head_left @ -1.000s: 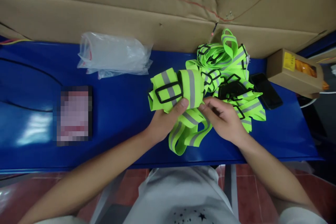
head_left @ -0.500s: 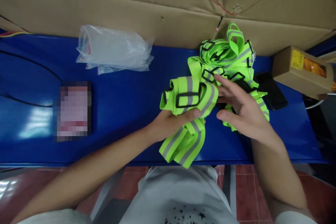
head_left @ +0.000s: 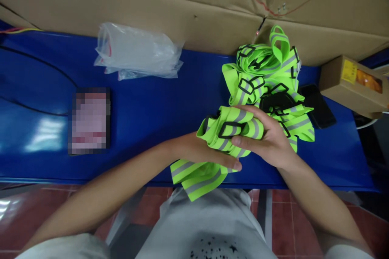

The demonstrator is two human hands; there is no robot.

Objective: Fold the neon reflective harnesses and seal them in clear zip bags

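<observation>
Between my hands is a bundled neon-green reflective strap [head_left: 235,115] with grey stripes and a black buckle. My right hand [head_left: 267,139] is closed round the bundle's right side, thumb across the front by the buckle. My left hand [head_left: 209,153] grips it from the left and below, its thumb stretched over the lower folds. Loose strap ends hang below the left hand, past the table's front edge. Just behind lies a pile of similar reflective straps [head_left: 258,64] with several black buckles. The fingers behind the bundle are hidden.
On the blue table [head_left: 146,105] are a stack of clear plastic bags [head_left: 139,52], a blurred-out box-like item [head_left: 89,121] with black cables near it, a black phone [head_left: 319,105], and a cardboard box [head_left: 346,85] holding something orange. A cardboard wall [head_left: 136,4] stands behind.
My right hand has moved left and closed on the strap bundle. The bundle has come lower and tilted, and my left thumb has slid down off its front. The view has shifted slightly.
</observation>
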